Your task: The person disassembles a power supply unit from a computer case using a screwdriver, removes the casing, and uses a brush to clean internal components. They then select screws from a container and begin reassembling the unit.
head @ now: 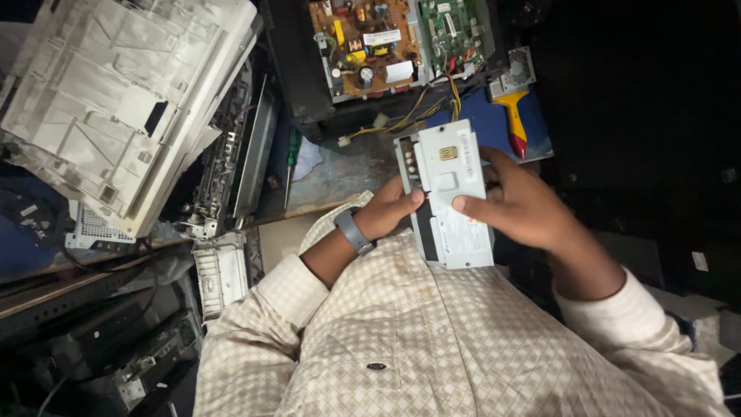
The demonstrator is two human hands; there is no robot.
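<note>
left hand (386, 212) closed on the left edge of a grey metal power supply box (449, 193), right hand (517, 205) gripping its right side, thumb pressed on the top face. held upright above the lap, near an open brown circuit board (364, 42).

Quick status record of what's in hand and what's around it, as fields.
held item: grey metal module, box-shaped, with a label
left hand: grips the module's left edge; dark band on the wrist
right hand: grips the right side, thumb across its face
behind it: open chassis with a brown circuit board and a green board, yellow wires trailing out
tools: green screwdriver on the bench; red-and-yellow handled tool on a blue surface
left side: white plastic printer cover, tilted
</note>
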